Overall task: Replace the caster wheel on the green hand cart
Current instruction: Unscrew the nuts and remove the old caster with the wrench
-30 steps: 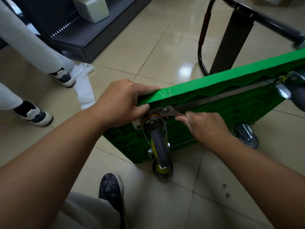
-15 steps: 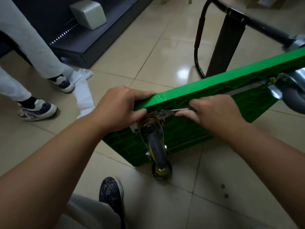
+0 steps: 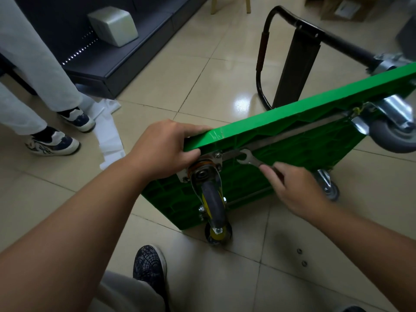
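Observation:
The green hand cart (image 3: 299,124) stands on its side edge, underside facing me. My left hand (image 3: 164,147) grips its near top corner, fingers over the rim and thumb beside the caster plate. A caster wheel (image 3: 213,199) with a grey tyre and yellow hub is bolted at that corner on a metal plate (image 3: 216,163). My right hand (image 3: 295,188) holds the handle of an open-end wrench (image 3: 247,159). The wrench's jaw lies just right of the plate's upper bolt, off it.
Another caster (image 3: 391,134) sticks out at the right, a third (image 3: 328,188) sits low behind my right hand. The cart's black handle (image 3: 292,50) rests on the tiled floor. Two small bolts (image 3: 301,257) lie on the floor. A person's legs (image 3: 45,91) stand left; my shoe (image 3: 149,266) is below.
My right hand dropped down and to the right with the wrench. The wrench's jaw came off the plate's bolt. My left hand kept its grip on the cart's corner.

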A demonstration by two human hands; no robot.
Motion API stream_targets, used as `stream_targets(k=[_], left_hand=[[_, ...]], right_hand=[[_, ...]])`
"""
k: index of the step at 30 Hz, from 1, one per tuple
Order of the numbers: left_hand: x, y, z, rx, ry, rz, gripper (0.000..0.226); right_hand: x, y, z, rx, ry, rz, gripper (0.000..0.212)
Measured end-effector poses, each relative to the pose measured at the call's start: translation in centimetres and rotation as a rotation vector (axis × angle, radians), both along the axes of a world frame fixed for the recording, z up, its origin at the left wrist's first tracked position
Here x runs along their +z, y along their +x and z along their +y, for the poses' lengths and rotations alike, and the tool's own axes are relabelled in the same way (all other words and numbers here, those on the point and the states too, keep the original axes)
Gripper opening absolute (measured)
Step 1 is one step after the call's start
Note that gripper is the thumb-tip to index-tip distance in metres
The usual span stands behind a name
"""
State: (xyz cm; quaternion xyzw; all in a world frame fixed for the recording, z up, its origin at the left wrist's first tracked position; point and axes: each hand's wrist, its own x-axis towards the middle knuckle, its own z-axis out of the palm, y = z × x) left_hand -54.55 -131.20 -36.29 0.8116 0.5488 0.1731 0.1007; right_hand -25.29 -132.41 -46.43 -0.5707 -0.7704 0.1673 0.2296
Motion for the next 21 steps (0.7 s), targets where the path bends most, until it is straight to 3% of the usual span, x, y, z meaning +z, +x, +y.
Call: stream_targets(k=[4, 7, 17, 21], left_hand=[[-0.1, 0.1, 0.0, 0.014, 0.001, -0.035, 0.054], [-0.2, 0.0, 0.0, -0.002, -0.018, -0.034, 0.054], [0.1, 0.2, -0.1, 0.013, -0.075, -0.018, 0.059], [0.1, 0.3, 0.0, 0.023, -0.077, -0.02, 0.058]], right_hand=[[-1.3, -3.3, -2.6, 0.004, -0.124, 0.388, 0.055], [-2.4, -6.2, -3.3, -0.05, -0.153, 0.529, 0.053], [-5.7, -10.0, -2.5, -0.116, -0.144, 0.642, 0.049], [-6.8, -11.0, -2.3, -0.142, -0.152, 0.68, 0.062]])
